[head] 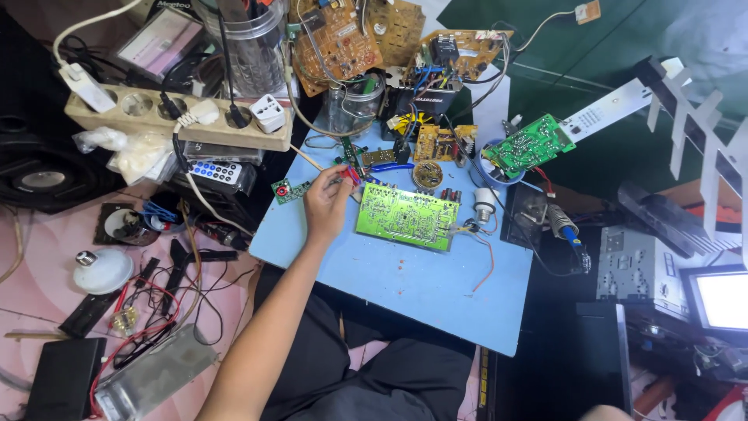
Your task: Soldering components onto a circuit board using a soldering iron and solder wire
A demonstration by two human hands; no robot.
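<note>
Head view looked straight down on a cluttered repair spot, and the left hand (327, 199) was out over the pale blue rectangular tabletop (405, 284), fingers pinched shut around a small red-tipped tool or lead; exactly what it was, too small to tell. That hand sat just beside the left edge of the large green rectangular circuit board (407, 216), which lay flat near the middle of the tabletop. Just left of the knuckles lay a small green board with a red round socket (284, 190), right at the tabletop's corner. The right hand was not in view.

Beyond the big board, a round coil of copper wire (428, 174) sat near a small yellow-brown circuit board (438, 143). To the right, a second green circuit board (528, 145) rested tilted on top of a blue round tub, and a blue-handled soldering iron (565, 226) lay off the tabletop's right edge. A thin red wire (488, 265) curled across the blue surface from the big board's right end.

Off to the left, a beige multi-socket power strip (164, 117) carried several plugs, a white remote control with blue buttons (214, 171) lay below it, and a white light bulb (101, 269) rested on the pink floor (31, 312).
</note>
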